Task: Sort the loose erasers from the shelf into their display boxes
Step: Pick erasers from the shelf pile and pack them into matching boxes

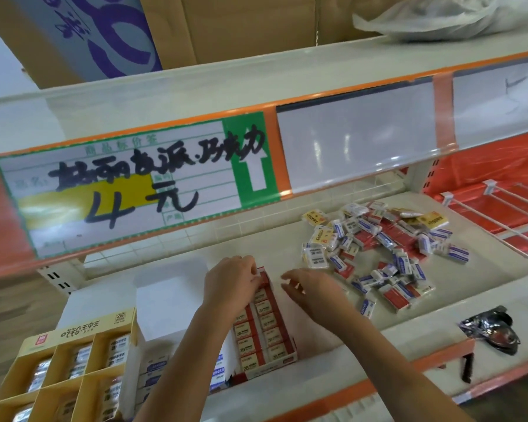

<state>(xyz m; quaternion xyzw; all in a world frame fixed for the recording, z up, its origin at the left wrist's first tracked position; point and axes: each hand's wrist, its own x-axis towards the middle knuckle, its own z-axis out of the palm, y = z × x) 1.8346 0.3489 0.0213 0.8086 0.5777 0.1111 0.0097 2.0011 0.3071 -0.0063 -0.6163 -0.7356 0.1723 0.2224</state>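
A pile of loose erasers (381, 242) in red, blue and yellow wrappers lies on the white shelf at the right. A red display box (269, 333) holds two rows of red-wrapped erasers at the shelf's front centre. My left hand (230, 284) is at the box's far end, its fingers curled on a red eraser (261, 277) there. Just right of the box, my right hand (308, 289) hovers with fingers loosely bent and nothing visible in it. A white box (153, 370) with blue erasers and a yellow compartment box (73, 360) stand at the left.
A crumpled silver wrapper (489, 330) lies at the shelf's front right edge. Above hangs the upper shelf's price rail with a handwritten label (128, 181). White wire dividers (497, 208) cross the orange section at the far right.
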